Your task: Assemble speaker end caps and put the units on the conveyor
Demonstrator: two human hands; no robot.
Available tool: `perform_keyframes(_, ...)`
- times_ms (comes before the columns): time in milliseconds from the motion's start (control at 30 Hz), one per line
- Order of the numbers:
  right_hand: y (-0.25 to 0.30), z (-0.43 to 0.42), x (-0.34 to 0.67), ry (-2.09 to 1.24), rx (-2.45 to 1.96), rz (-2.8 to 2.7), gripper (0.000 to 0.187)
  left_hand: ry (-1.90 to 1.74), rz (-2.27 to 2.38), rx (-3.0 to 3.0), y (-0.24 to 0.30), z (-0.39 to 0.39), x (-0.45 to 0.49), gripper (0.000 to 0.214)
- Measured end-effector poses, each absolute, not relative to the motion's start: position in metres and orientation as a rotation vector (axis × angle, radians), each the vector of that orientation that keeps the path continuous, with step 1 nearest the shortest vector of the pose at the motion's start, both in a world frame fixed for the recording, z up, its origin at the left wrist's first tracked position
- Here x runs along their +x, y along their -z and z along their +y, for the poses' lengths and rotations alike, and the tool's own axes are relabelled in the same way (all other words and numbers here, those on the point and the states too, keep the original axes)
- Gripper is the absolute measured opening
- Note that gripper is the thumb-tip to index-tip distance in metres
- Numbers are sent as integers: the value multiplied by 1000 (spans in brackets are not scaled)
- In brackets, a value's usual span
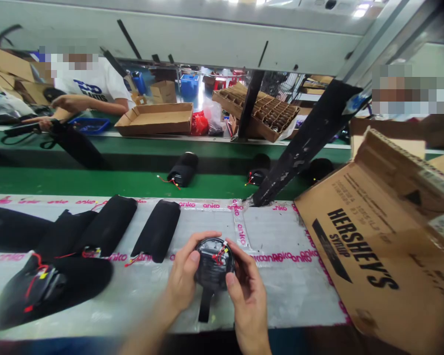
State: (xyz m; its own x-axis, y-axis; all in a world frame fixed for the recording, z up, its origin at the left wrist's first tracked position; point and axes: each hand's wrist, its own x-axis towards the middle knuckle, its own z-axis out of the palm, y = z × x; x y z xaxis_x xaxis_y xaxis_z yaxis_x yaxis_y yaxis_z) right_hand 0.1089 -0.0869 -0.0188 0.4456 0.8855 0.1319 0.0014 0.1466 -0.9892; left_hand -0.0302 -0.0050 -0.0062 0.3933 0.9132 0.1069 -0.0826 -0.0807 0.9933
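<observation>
Both of my hands hold a black cylindrical housing [209, 270] over the near worktable, its round open end turned towards me. Thin red wires with small white and yellow connectors [220, 254] lie across that end. A short black strap [204, 304] hangs from its lower rim. My left hand [184, 276] curls round the left side, thumb on the rim. On the right side, my right hand [248, 288] grips it with the thumb near the lower edge. The far end of the housing is hidden.
Similar black cylinders [157, 230] with wires lie to the left, a larger one [55, 291] nearer me. A green conveyor belt [133, 182] beyond carries more. A Hershey's carton [377, 236] leans at the right, beside a slanted black post [303, 143]. Across the belt, a person [96, 81] handles a black item.
</observation>
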Motion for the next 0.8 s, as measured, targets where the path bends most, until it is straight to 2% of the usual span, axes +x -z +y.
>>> perform_keyframes(200, 21, -96, 93, -625, -1436, -878, 41, -1114, 880, 1249, 16, -21, -23, 57)
perform_keyframes(300, 12, -88, 100, -678, -1430, -904, 41, -1096, 907, 1236, 9, -20, -22, 56)
perform_keyframes(533, -1, -77, 116, -817, -1338, -889, 39, -777, 772, 1286, -14, 2, -43, 55)
perform_keyframes(800, 3, -82, 115, -884, -1355, -841, 45, -920, 1045, 1609, -16, -13, -51, 52)
